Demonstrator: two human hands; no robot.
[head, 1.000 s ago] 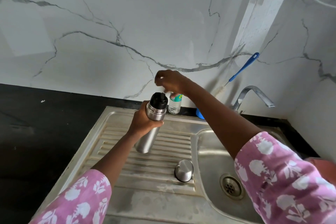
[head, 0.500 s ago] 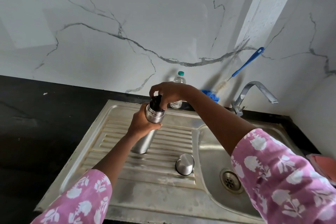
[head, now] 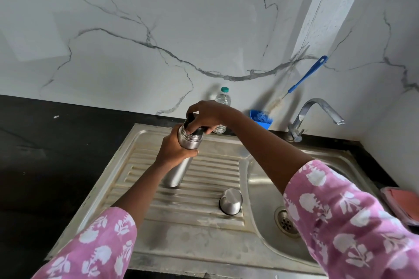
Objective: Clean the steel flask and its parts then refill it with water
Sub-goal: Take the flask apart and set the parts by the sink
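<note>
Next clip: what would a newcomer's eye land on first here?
Both hands meet at centre over the ribbed drainboard: the left hand grips the slim steel flask, the right hand grips its black stopper. A domed steel cap sits mouth-down nearby, and a blue-handled bottle brush leans against the marble wall behind the tap.

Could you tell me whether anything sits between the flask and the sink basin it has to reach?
Nothing visible blocks it. The flask stands on the drainboard, held by both hands; the steel cup lies nearer the camera, off the path to the basin.
</note>
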